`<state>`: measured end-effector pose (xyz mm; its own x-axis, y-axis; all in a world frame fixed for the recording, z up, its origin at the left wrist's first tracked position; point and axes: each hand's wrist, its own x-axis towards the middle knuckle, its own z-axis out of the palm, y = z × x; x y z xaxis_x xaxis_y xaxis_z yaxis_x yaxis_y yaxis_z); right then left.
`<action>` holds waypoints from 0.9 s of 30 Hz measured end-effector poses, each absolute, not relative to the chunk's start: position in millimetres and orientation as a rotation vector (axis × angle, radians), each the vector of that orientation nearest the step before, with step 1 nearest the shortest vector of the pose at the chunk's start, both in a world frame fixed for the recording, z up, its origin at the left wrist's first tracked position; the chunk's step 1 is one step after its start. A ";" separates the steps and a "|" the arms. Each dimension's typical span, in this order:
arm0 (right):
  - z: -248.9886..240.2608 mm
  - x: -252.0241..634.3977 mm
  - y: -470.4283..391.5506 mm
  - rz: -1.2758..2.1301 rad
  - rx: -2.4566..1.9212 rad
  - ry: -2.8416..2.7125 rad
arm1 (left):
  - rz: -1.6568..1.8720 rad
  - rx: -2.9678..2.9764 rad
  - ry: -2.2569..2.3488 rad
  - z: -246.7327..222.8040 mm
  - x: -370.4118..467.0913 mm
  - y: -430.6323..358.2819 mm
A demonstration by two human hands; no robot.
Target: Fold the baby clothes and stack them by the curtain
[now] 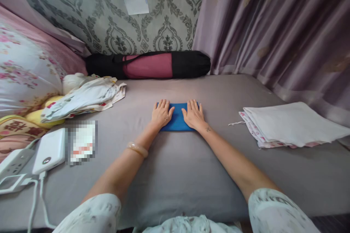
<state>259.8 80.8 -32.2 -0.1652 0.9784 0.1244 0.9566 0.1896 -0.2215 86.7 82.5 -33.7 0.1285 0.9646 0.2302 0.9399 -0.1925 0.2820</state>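
Observation:
A flat blue folded cloth (178,117) lies on the grey sheet (175,167) in front of me. My left hand (162,113) rests palm down on its left end, fingers stretched out. Over its right end lies my right hand (193,114), flat as well, with fingers extended. Both thumbs point inward across the blue fabric, and its middle shows between them. The hands cover its left and right edges in part.
A stack of folded white cloths (290,123) lies at right. At left are crumpled fabric (84,96), a white power bank (50,151), a power strip (16,162) and cables. A long black and maroon bag (147,65) lies along the wall.

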 end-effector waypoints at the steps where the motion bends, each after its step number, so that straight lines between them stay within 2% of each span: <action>1: -34.6 261.6 81.9 0.147 -1.888 -2.219 | 0.529 2.308 1.941 -37.6 84.1 84.4; 6: -42.1 263.8 82.6 0.174 -1.923 -2.225 | 0.410 2.271 1.952 -48.3 80.7 84.3; 13: -15.4 275.5 108.5 0.161 -1.869 -2.272 | 0.339 2.286 1.936 -21.8 65.6 121.5; 19: 6.6 290.4 158.0 0.472 -1.980 -2.472 | 0.161 1.993 1.568 -11.4 29.5 178.1; 23: 15.2 293.2 177.0 0.770 -1.947 -2.557 | 0.114 1.892 1.545 -14.5 20.1 194.8; 27: 17.3 292.6 187.5 0.883 -1.964 -2.597 | 0.056 1.991 1.515 -13.7 21.6 200.9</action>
<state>292.6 187.5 17.3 -0.3046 0.8240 -0.4777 0.9444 0.1961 -0.2639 21.6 200.9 -13.7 0.3382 0.8817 -0.3289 0.8548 -0.1416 0.4993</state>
